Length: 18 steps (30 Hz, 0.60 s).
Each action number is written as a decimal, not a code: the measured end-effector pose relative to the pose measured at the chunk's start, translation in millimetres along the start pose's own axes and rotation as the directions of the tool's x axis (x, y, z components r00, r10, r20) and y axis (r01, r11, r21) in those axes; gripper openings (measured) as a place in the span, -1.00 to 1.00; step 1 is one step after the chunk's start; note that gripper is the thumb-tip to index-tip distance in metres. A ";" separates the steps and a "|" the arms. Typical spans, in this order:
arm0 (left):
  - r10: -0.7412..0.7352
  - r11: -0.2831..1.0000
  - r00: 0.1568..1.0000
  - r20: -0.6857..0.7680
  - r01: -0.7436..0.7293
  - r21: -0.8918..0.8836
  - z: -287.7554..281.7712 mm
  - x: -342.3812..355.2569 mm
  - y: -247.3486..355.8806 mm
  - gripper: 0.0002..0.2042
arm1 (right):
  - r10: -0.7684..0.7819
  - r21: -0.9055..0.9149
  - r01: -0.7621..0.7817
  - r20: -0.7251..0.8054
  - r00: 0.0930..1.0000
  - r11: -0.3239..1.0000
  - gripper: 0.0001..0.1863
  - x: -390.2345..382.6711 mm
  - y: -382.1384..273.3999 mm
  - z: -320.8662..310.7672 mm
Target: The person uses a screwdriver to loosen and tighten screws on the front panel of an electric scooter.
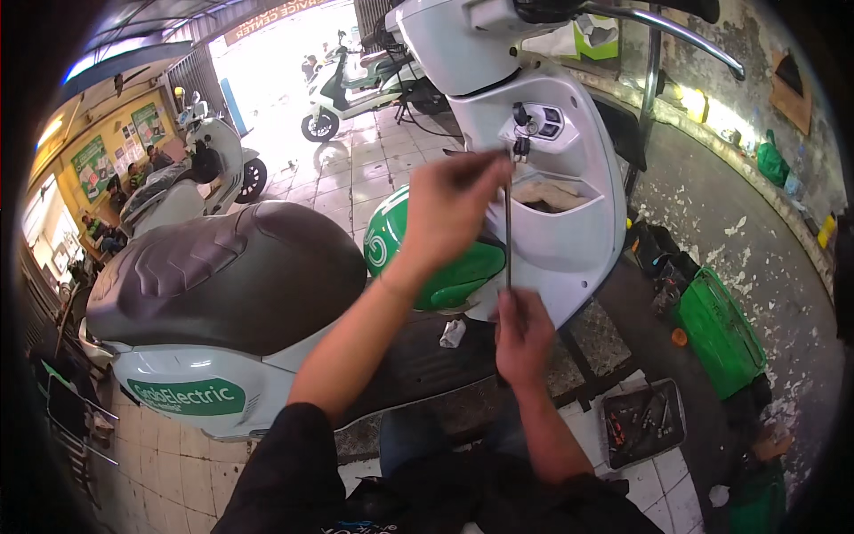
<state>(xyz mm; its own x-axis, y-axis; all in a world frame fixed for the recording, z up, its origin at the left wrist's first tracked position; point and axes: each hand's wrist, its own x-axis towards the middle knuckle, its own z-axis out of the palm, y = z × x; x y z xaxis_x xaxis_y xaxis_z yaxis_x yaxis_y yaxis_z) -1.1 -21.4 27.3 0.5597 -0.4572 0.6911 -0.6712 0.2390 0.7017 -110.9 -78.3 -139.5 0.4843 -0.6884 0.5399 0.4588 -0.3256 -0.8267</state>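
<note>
A white scooter (569,240) with a green helmet (454,267) and a dark seat (222,271) stands before me. My left hand (449,205) is closed round the upper end of a long, thin dark rod (508,236), held upright in front of the scooter's inner panel. My right hand (520,338) grips the rod's lower end below it. Above my left hand are the key area (525,125) and a storage pocket (556,205) with a beige cloth. The tip between my left fingers is too blurred to make out.
A tray of tools (643,425) lies on the floor at lower right, beside a green bin (716,329) against the wall side. Other scooters (334,107) stand behind, and several people (133,178) sit at the far left. A crumpled white scrap (452,332) lies on the footboard.
</note>
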 end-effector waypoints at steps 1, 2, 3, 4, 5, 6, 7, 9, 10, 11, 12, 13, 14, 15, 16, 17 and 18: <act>0.033 0.998 0.999 -0.016 -0.032 0.055 0.7 21.9 3.1 -0.69 | 0.007 0.048 -0.006 -0.016 1.000 0.999 -0.81 20.7 -2.8 8.9; 0.099 0.989 0.994 -0.036 -0.095 0.111 0.7 43.6 5.6 -0.68 | -0.007 0.031 0.007 -0.006 1.000 0.999 -0.78 40.4 -6.2 14.9; 0.070 0.996 0.996 -0.054 -0.066 0.067 0.8 61.6 8.2 -0.68 | -0.024 0.016 0.024 0.007 1.000 1.000 -0.75 59.2 -9.8 21.7; 0.064 0.998 0.995 -0.072 -0.062 0.033 0.4 76.8 10.3 -0.68 | -0.029 0.019 0.029 0.013 1.000 0.999 -0.75 76.5 -13.3 29.9; 0.078 0.997 0.994 -0.080 -0.077 0.022 0.6 88.5 11.8 -0.68 | -0.073 0.037 0.074 -0.033 0.997 0.997 -0.75 91.8 -16.4 40.0; 0.099 0.995 0.988 -0.121 -0.096 0.029 0.3 98.7 13.7 -0.66 | -0.101 0.043 0.105 -0.087 0.991 0.994 -0.74 103.3 -19.4 47.1; 0.106 0.994 0.983 -0.153 -0.100 0.048 -0.4 107.1 15.6 -0.64 | -0.124 0.055 0.128 -0.074 0.989 0.990 -0.74 112.2 -21.7 50.8; 0.093 0.994 0.982 -0.166 -0.081 0.078 -3.0 118.6 20.6 -0.63 | -0.124 0.129 0.137 -0.102 0.987 0.982 -0.75 125.2 -24.3 58.4; 0.055 0.993 0.985 -0.166 -0.035 0.116 -4.5 122.3 23.1 -0.62 | -0.139 0.139 0.150 -0.089 0.986 0.979 -0.75 128.7 -24.3 60.5; 0.058 0.992 0.983 -0.175 -0.037 0.120 -5.3 124.7 25.2 -0.62 | -0.143 0.145 0.156 -0.092 0.985 0.977 -0.76 131.7 -23.8 63.0; 0.062 0.993 0.983 -0.172 -0.043 0.114 -6.1 126.5 26.7 -0.62 | -0.155 0.146 0.169 -0.104 0.982 0.975 -0.76 134.1 -22.5 64.1; 0.067 0.993 0.983 -0.168 -0.049 0.109 -6.5 127.9 28.0 -0.62 | -0.151 0.154 0.162 -0.082 0.985 0.975 -0.76 135.7 -20.8 65.8; 0.071 0.992 0.982 -0.177 -0.052 0.113 -7.1 129.5 28.8 -0.62 | -0.170 0.183 0.184 -0.086 0.982 0.966 -0.77 138.0 -18.9 66.6; 0.062 0.995 0.982 -0.177 -0.048 0.083 -7.3 130.0 28.8 -0.67 | -0.186 0.212 0.202 -0.093 0.978 0.956 -0.77 140.2 -17.0 67.9; 0.047 0.998 0.983 -0.175 -0.038 0.053 -7.5 129.8 28.0 -0.71 | -0.183 0.215 0.198 -0.086 0.979 0.956 -0.77 142.4 -15.1 68.9; 0.045 0.998 0.982 -0.181 -0.036 0.056 -9.1 131.1 27.8 -0.71 | -0.203 0.218 0.220 -0.095 0.974 0.951 -0.77 145.8 -13.5 69.7; 0.066 0.998 0.982 -0.178 -0.062 0.028 -10.2 132.0 27.2 -0.71 | -0.225 0.219 0.243 -0.103 0.969 0.945 -0.78 149.1 -12.1 70.7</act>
<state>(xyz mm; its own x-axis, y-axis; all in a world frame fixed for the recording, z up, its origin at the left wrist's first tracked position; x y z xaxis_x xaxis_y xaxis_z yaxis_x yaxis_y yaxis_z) 59.5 -66.5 139.5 0.5917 -0.2809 0.7556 -0.7177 0.2431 0.6525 8.4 -131.2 -37.9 0.2896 -0.6602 0.6930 0.7145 -0.3326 -0.6155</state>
